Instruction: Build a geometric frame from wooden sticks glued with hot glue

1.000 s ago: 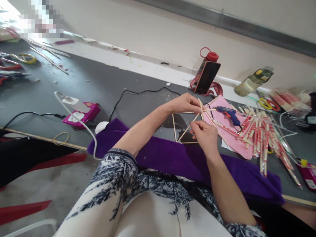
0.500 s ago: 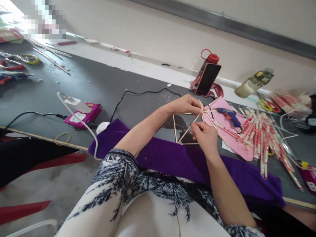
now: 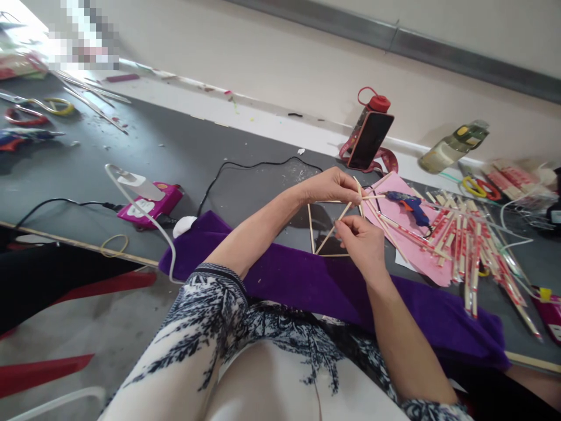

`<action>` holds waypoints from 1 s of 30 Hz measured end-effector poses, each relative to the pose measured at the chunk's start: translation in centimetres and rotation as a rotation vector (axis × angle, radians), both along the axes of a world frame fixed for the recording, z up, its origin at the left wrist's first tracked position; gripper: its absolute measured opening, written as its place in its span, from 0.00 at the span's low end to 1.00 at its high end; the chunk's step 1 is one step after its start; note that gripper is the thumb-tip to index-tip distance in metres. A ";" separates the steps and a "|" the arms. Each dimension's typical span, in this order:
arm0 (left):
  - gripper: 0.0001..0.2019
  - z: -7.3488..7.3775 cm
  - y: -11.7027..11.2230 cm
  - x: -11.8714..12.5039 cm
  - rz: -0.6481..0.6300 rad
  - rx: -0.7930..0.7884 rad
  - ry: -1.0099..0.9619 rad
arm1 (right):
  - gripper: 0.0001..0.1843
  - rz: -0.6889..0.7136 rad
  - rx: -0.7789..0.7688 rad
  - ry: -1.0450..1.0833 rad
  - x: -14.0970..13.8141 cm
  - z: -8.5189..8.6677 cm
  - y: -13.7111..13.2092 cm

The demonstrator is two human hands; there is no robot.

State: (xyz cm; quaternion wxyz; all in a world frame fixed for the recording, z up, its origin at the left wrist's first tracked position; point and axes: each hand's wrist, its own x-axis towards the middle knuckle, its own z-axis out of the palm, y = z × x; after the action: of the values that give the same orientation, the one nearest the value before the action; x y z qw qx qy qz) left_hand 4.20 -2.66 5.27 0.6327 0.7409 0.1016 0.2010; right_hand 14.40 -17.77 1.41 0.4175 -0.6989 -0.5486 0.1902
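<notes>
The right hand (image 3: pixel 362 245) now sits slightly further left than half a second ago, pinching the diagonal stick (image 3: pixel 329 233) just below the left hand (image 3: pixel 326 186), which stays clamped on the top corner of the stick frame (image 3: pixel 310 228), just beyond the purple cloth (image 3: pixel 298 280).

- A cream wall (image 3: pixel 284 52) fills the back, crossed high up by a grey band (image 3: pixel 394 38).
- A dark grey worktop (image 3: pixel 175 146) with a wooden front edge (image 3: pixel 65 241) meets a pale ledge (image 3: pixel 245 114).
- Grey floor (image 3: pixel 109 327) shows below left.
- Bright light washes the top-left corner.
</notes>
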 end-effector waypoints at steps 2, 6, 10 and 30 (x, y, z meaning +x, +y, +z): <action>0.05 0.0 0.0 0.0 -0.004 -0.020 -0.001 | 0.14 0.016 -0.001 -0.023 -0.1 0.0 0.1; 0.05 0.0 0.1 -0.1 -0.012 -0.016 0.003 | 0.14 0.031 0.001 -0.043 -0.2 0.1 0.1; 0.05 -0.1 0.3 -0.1 -0.033 -0.017 -0.008 | 0.14 0.035 0.010 -0.049 -0.1 0.0 0.0; 0.10 -0.3 0.4 0.1 -0.048 -0.091 0.005 | 0.13 0.020 0.040 -0.090 -0.3 0.0 -0.3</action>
State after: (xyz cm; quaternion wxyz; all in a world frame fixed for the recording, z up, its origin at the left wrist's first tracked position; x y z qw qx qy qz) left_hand 4.30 -2.27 4.96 0.6700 0.7143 0.0942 0.1789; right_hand 14.07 -18.04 1.40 0.4045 -0.6928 -0.5775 0.1514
